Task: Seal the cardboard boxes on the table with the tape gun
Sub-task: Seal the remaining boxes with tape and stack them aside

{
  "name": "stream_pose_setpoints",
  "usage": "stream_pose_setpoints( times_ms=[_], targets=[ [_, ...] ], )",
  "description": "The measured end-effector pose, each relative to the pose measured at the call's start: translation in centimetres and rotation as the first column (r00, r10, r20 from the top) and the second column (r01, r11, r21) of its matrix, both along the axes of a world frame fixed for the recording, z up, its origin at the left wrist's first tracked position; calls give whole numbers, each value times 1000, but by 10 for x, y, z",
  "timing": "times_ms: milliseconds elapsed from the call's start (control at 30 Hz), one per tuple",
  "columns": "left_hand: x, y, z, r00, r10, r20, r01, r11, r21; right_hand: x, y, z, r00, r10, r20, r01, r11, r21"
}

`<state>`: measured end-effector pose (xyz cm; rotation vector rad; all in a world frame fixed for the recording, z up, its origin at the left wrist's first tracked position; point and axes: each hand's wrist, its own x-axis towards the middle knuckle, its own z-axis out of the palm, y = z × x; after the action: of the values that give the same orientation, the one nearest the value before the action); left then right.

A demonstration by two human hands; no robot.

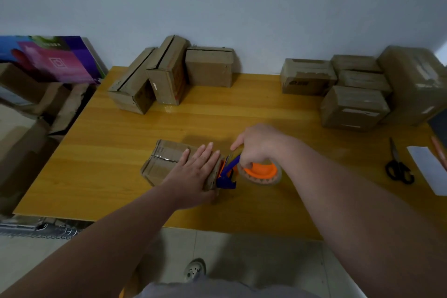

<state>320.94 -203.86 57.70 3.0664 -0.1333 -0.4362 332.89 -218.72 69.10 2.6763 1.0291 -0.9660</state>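
I see the desk (pixel 242 113) filling most of my view, its near edge just above my forearms. Along its far edge, toward the left corner, stand three boxes (pixel 169 72); a bigger stack of boxes (pixel 358 89) crowds the far right corner. Near the middle, toward the near edge, lies the small box (pixel 164 162) I'm working on, its top seam visible and seemingly untaped on the left. My left hand (pixel 193 172) lies flat on it, fingers spread, pressing down. My right hand (pixel 258 145) has its grip closed around the tape gun (pixel 242 170), whose blue nose touches the box's right end. Scissors (pixel 399 167) and a paper slip (pixel 430 169) rest by the right edge.

The risk I judge: the box is light, so if my left hand eases, the pull could drag it or skew the tape off the seam. My fingertips also sit close to the cutter.
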Motion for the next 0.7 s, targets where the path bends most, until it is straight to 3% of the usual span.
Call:
stream_pose_setpoints(
  times_ms=[267,700],
  targets=[
    [-2,-3,8,1000,8,-21,-8,1000,-12,3,17,4,996,94,-8,-94,985,-145],
    [-5,-3,9,1000,9,-13,-10,999,-31,14,21,-10,993,-89,-75,82,992,-99]
  ],
)
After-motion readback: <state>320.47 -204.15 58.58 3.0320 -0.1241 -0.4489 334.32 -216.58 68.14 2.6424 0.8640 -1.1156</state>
